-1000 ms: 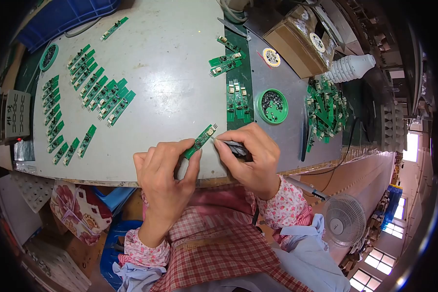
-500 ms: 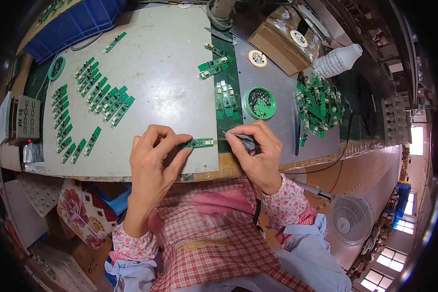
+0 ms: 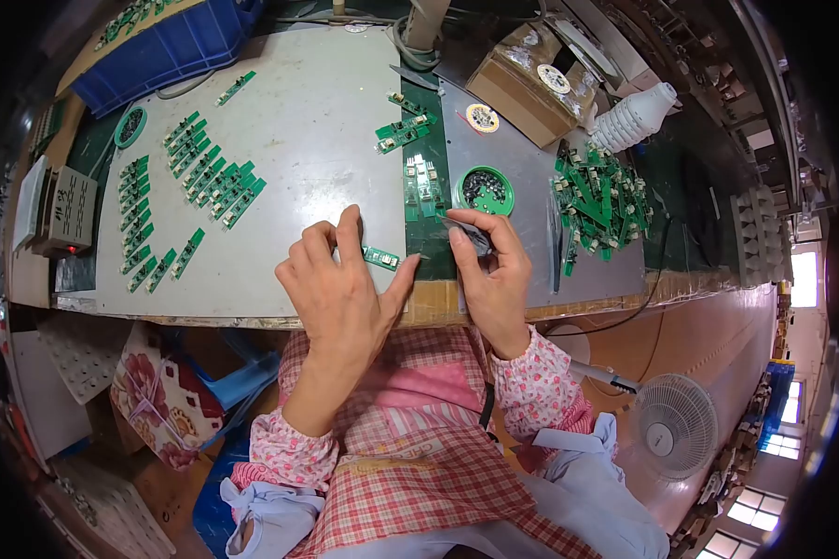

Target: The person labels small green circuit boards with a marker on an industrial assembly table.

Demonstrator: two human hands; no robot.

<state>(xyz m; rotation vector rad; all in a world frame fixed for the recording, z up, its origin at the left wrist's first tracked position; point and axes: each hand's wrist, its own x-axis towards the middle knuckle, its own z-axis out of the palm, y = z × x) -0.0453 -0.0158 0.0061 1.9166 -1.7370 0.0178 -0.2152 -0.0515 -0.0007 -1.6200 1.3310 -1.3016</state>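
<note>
A small green circuit board [image 3: 382,258] with white and dark parts lies on the pale work sheet. My left hand [image 3: 340,279] is over it with fingers spread, the board showing between forefinger and thumb without being pinched. My right hand [image 3: 496,270] is closed on dark tweezers [image 3: 475,239], mostly covered by the fingers, their tips pointing left. Just beyond that hand stands a green round dish [image 3: 485,190] of small black parts. A few more boards [image 3: 423,186] lie side by side to the left of the dish.
Rows of circuit boards [image 3: 205,177] cover the sheet's left side. A heaped pile of boards [image 3: 602,200] lies right of the dish. Farther back are a cardboard box [image 3: 513,88], a blue crate [image 3: 163,65] and stacked white cups [image 3: 634,119]. A metal box [image 3: 68,210] stands at left.
My left hand has let go of the circuit board and spread its fingers; the board has turned slightly. My right hand has moved up, closer to the green dish. The whole view has shifted a little.
</note>
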